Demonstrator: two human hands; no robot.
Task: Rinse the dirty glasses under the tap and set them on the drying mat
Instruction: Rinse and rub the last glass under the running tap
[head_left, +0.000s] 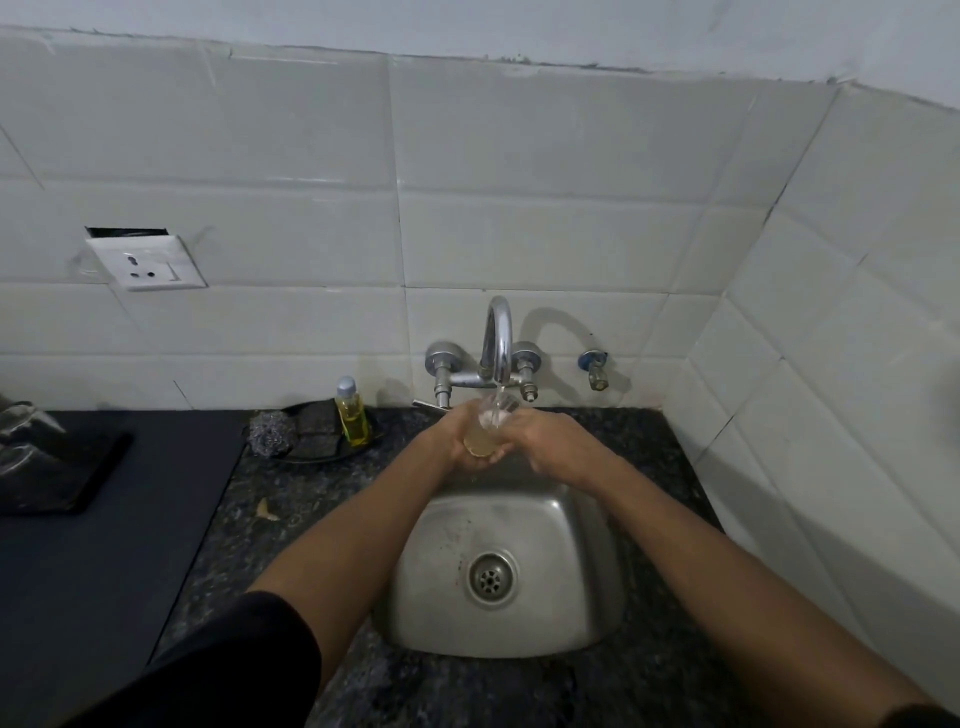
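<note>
From my feed I see white tiled walls meeting in a corner at two o'clock, a wall socket at ten o'clock, and a dark speckled stone counter running from six to three. The light is dim and grey.

Glass base behind both hands; left-edge glassware blurred, cropped.

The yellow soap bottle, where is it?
In the head view the yellow soap bottle stands upright on the dark counter, left of the tap and right beside the steel scrubber, against the tiled wall.
</note>
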